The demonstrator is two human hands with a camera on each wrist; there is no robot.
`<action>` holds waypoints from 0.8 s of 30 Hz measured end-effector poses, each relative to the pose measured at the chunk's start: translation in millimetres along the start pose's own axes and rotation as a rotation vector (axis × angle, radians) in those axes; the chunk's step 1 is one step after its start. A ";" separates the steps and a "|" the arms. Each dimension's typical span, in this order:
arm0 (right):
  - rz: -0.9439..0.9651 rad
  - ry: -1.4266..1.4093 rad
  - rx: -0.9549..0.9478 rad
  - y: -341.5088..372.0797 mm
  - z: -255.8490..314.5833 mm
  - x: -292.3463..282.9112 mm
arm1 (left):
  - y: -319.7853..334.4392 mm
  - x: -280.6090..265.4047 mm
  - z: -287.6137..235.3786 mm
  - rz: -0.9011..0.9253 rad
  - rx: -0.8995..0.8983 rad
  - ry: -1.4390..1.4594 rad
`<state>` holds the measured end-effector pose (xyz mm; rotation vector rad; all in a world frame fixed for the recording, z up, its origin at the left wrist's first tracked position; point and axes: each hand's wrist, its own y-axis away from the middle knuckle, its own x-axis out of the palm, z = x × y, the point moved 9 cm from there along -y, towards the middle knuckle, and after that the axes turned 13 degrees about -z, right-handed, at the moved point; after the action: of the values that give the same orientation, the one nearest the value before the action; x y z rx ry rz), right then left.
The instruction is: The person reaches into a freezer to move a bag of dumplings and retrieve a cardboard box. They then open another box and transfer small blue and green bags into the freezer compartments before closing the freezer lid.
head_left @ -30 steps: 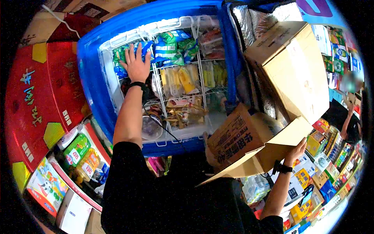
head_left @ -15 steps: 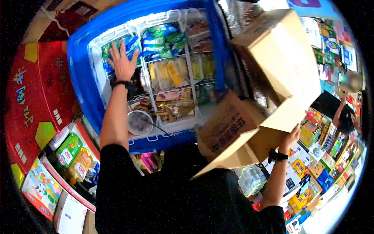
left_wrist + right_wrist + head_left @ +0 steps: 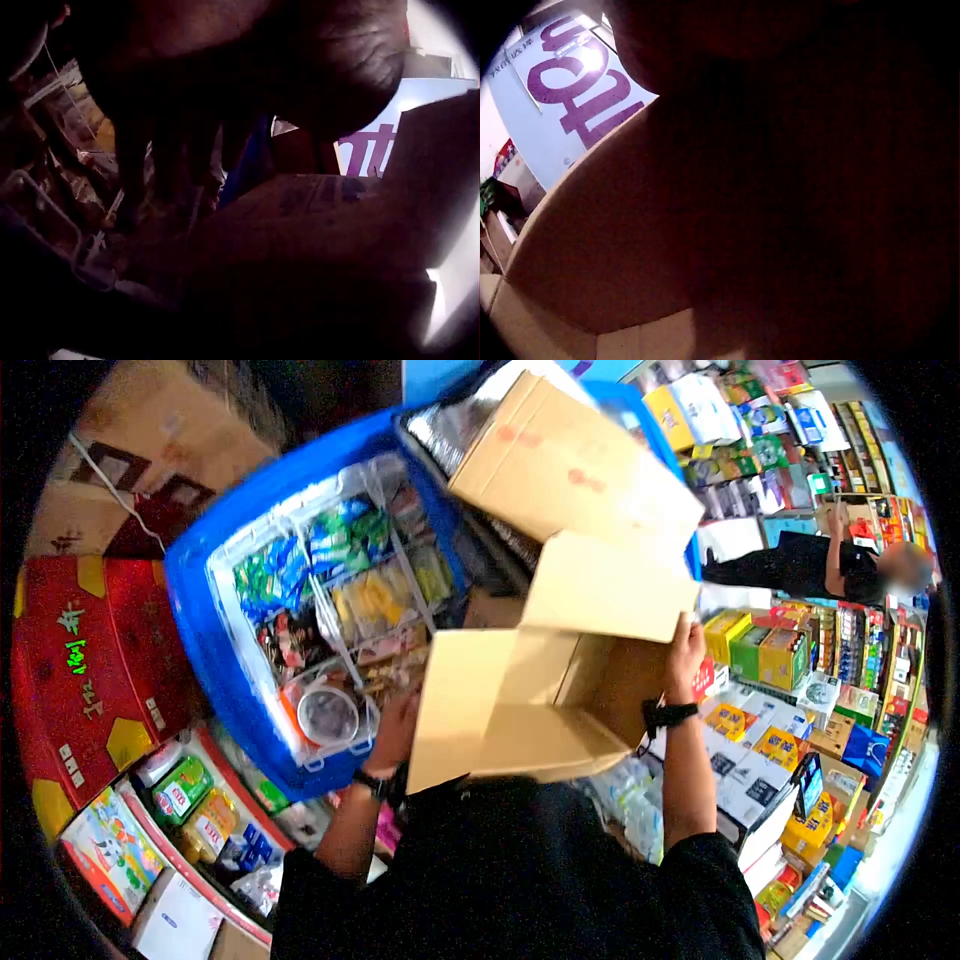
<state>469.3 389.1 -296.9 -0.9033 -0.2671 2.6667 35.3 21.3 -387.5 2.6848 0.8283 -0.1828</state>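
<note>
An opened cardboard box (image 3: 490, 690) tilts in front of the person's body, its inside facing up and one flap raised. My right hand (image 3: 685, 660) grips the box at its right edge; in the right wrist view that hand is mostly dark beside the cardboard wall (image 3: 607, 247). Low at the box's left outer side is my left hand (image 3: 397, 730), partly hidden by the box and blurred. In the left wrist view its fingers (image 3: 172, 161) look straight, close along the printed cardboard. Left of the box, the blue chest freezer (image 3: 200, 650) stands open with bagged frozen goods (image 3: 345, 540) in wire baskets.
A closed carton (image 3: 580, 460) sits on the freezer's far end, over a silver-lined cover (image 3: 445, 430). A white round tub (image 3: 328, 715) stands in the freezer's near corner. Red cartons (image 3: 80, 660) flank the left; stacked goods (image 3: 760, 650) and another person (image 3: 850, 565) are at right.
My left hand has come out of the freezer, off the blue-green bags, to the box's left side. The box has swung leftward with my right hand on it, and its inside shows more.
</note>
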 end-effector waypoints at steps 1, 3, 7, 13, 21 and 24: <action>0.041 0.080 0.103 -1.1 -10.1 -1.9 | 15.8 6.1 0.8 0.030 0.002 -0.015; 0.094 0.013 0.050 5.8 6.3 0.5 | 46.1 14.7 1.7 0.097 -0.012 -0.043; 0.434 -0.466 0.284 32.7 18.6 6.7 | 84.1 37.7 -8.7 0.085 0.012 -0.104; 0.638 -0.510 0.247 48.8 30.3 -56.2 | 123.1 68.3 -19.8 -0.080 0.076 -0.237; 0.039 -0.329 0.181 -50.7 -164.6 -239.6 | 132.7 143.7 -102.8 0.002 0.139 -0.121; 0.031 -0.528 0.333 -68.7 -173.8 -302.9 | 110.5 174.6 -119.6 0.003 0.096 -0.079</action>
<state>820.3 360.4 -245.2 -0.0977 0.0801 2.8134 244.9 67.9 -283.0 2.7476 0.8109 -0.3333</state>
